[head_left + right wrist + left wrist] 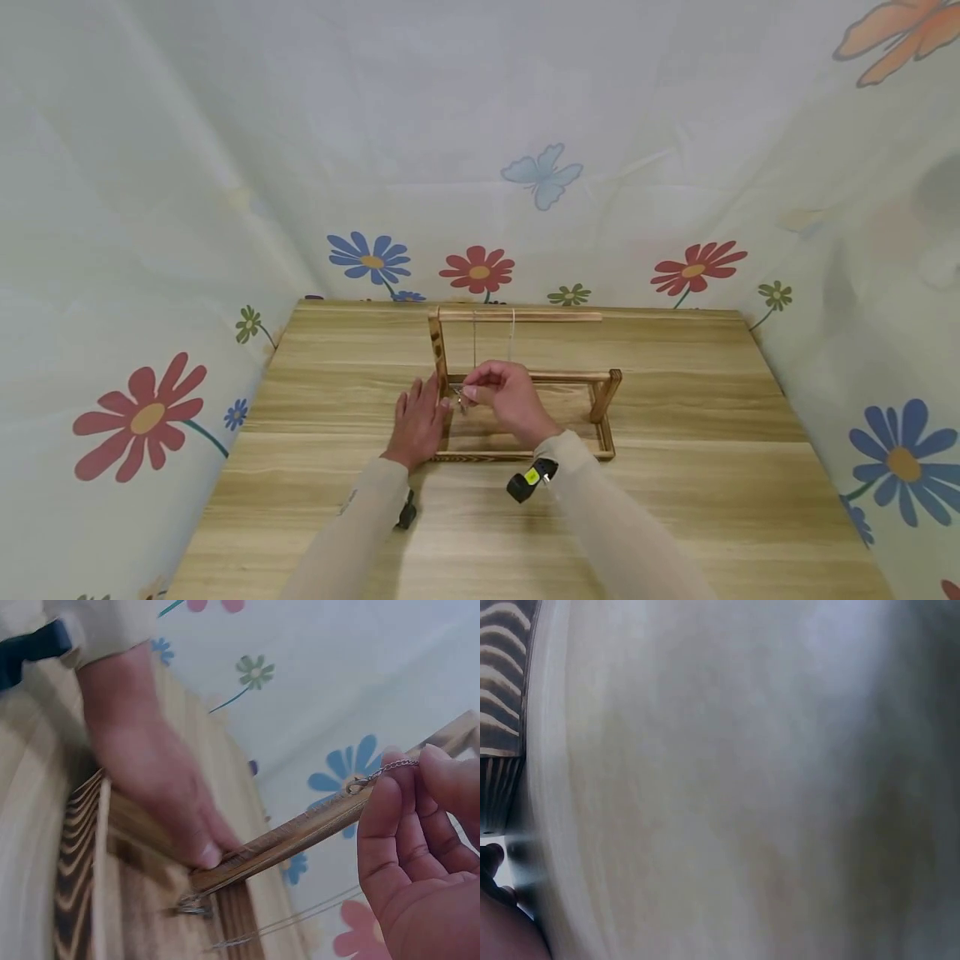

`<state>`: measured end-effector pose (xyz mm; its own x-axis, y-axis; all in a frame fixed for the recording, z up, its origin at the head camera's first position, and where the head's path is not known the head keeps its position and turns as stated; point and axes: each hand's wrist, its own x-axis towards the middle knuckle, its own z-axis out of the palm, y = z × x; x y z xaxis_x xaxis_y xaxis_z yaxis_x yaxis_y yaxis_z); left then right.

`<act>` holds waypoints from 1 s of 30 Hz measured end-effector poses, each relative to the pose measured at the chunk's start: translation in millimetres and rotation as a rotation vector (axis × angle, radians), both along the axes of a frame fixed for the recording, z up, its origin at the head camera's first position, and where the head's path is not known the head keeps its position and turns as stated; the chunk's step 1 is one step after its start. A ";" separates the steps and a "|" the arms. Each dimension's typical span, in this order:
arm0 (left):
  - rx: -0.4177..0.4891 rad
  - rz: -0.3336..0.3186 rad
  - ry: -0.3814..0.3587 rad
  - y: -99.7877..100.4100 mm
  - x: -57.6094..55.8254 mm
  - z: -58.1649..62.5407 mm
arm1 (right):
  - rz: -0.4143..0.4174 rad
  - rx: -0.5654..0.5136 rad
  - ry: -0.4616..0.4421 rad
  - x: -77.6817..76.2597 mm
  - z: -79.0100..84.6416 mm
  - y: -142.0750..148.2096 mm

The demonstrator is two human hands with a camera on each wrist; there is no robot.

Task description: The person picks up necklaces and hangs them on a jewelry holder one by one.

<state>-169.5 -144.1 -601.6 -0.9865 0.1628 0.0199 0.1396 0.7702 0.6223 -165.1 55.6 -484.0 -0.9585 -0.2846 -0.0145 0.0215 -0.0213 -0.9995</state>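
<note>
My right hand (513,400) is over the left part of a wooden jewelry stand. Between thumb and forefinger it pinches a thin silver chain (394,766), whose small clasp (356,786) sticks out past the fingertips. My left hand (420,423) rests against the stand's left end, its fingers extended beside the base of the upright post (300,829). More silver chain (195,906) lies bunched near the foot of that post. In the left wrist view only the dark-striped edge of the stand (499,682) and a bit of hand (506,930) show.
Two thin strands, one a pale necklace (513,333), hang from the stand's top bar (555,317). A lower bar (570,376) meets a short post (606,396) at the right. The stand sits on a wood-grain table (697,483), with flower-printed cloth (420,125) around it.
</note>
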 end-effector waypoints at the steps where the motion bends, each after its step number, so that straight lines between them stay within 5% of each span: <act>1: 0.000 0.000 -0.001 -0.2 -0.1 -0.3 | -0.010 -0.003 0.000 0.4 3.8 0.3; 15: 0.023 -0.009 0.013 -1.0 1.2 1.1 | -0.010 -0.058 -0.005 4.3 44.2 13.6; 24: 0.036 -0.015 0.027 -0.6 1.6 -0.1 | 0.044 -0.308 -0.075 8.6 52.2 22.6; 30: 0.069 -0.012 0.012 -1.2 -1.4 -6.1 | 0.011 -0.288 -0.066 8.5 54.7 26.4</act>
<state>-170.9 -145.4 -607.6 -0.9840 0.1729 0.0433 0.1567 0.7238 0.6720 -156.5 82.0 -429.3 -0.9550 -0.2965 0.0066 0.0877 -0.3036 -0.9487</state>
